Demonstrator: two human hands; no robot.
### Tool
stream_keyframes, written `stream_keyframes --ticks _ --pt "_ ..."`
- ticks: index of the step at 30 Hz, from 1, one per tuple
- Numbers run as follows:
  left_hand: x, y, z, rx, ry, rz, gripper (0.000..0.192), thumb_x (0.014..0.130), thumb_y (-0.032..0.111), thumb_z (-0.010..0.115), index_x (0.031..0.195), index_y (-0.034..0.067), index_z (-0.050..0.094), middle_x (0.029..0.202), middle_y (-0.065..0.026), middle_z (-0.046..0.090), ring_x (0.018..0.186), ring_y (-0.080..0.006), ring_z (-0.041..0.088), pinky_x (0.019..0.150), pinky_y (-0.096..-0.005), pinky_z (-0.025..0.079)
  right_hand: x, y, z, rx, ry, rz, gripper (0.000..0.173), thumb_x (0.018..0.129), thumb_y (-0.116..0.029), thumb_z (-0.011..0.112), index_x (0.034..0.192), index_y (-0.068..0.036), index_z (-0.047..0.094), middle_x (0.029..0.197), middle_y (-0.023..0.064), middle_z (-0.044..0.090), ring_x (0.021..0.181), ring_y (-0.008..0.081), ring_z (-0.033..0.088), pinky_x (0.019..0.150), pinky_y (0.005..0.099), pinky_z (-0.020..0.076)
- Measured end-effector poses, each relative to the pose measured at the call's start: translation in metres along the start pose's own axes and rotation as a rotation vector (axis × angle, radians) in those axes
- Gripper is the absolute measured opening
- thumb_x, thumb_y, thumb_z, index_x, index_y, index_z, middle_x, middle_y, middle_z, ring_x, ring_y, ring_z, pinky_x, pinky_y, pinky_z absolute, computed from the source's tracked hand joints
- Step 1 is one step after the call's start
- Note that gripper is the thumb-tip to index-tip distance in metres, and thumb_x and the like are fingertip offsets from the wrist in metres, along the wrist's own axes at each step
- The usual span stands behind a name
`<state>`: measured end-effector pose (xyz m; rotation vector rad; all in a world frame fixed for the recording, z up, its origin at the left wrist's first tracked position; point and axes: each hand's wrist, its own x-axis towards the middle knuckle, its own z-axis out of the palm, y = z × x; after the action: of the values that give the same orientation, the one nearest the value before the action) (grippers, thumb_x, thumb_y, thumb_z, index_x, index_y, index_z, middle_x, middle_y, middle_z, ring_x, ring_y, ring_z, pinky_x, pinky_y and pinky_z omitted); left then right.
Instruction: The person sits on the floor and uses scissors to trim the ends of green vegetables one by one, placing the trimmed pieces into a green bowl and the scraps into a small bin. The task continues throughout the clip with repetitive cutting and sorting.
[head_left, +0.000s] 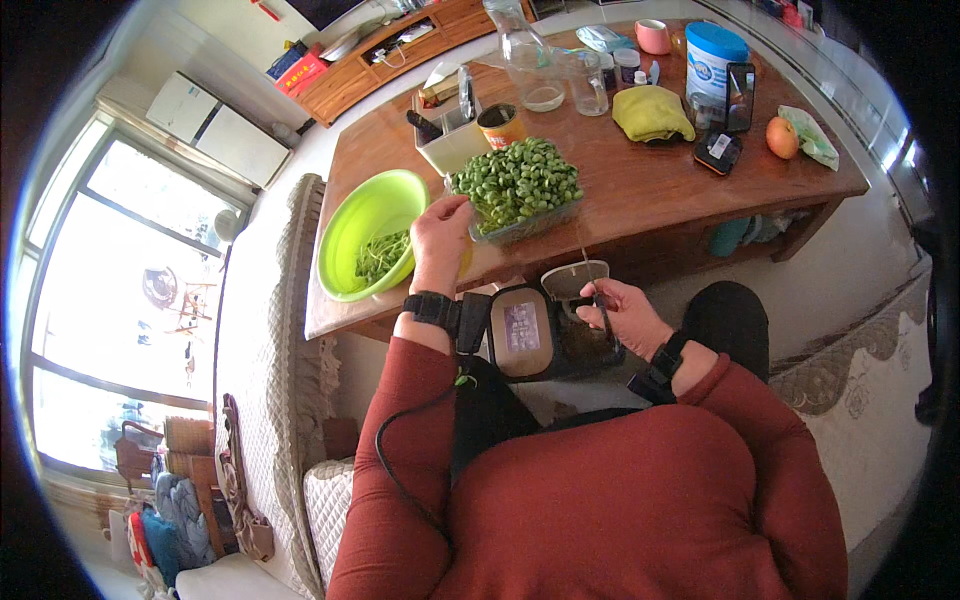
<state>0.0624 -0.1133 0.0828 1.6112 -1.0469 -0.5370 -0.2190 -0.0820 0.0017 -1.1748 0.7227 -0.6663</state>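
Observation:
A clear plastic box of green sprouts (517, 180) sits at the near edge of the wooden table. My left hand (442, 232) is at the box's left side, fingers bent together near its rim; whether they pinch anything is too small to tell. My right hand (626, 315), in front of the table edge, grips a thin long-bladed tool (592, 281), probably a knife or scissors, blade pointing up towards the box. Left of my left hand, a lime-green plastic bowl (330, 244) holds a small heap of cut sprouts (381, 256).
Behind the box stand an open can (500, 126), a divided holder (454, 142), a glass pitcher (536, 75) and a yellow-green cloth (651, 114). Further right are a phone (739, 97) and a round fruit (782, 138). Below the table edge stands an open bin (523, 330).

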Motion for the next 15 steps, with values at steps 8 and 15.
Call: stream_keyframes --ticks 8,15 --pt "0.021 0.007 0.034 0.514 -0.054 0.035 0.035 0.078 0.033 0.071 0.089 0.0 0.073 0.076 -0.0143 0.07 0.072 -0.0214 0.068 0.07 -0.033 0.053 0.004 0.004 -0.004 -0.082 -0.053 -0.044 0.033 0.085 -0.022 0.075 0.105 0.0 0.059 0.084 -0.0016 0.056 0.078 0.0059 0.05 0.071 0.023 0.0443" --pt "0.028 -0.001 0.022 0.339 0.034 -0.003 0.026 0.074 0.022 0.067 0.087 0.0 0.073 0.073 -0.0119 0.07 0.065 -0.0176 0.064 0.066 -0.0312 0.052 0.008 0.008 -0.01 -0.141 -0.016 -0.102 0.034 0.085 -0.024 0.075 0.105 -0.001 0.061 0.081 -0.0002 0.057 0.074 0.0066 0.049 0.068 0.0237 0.0431"
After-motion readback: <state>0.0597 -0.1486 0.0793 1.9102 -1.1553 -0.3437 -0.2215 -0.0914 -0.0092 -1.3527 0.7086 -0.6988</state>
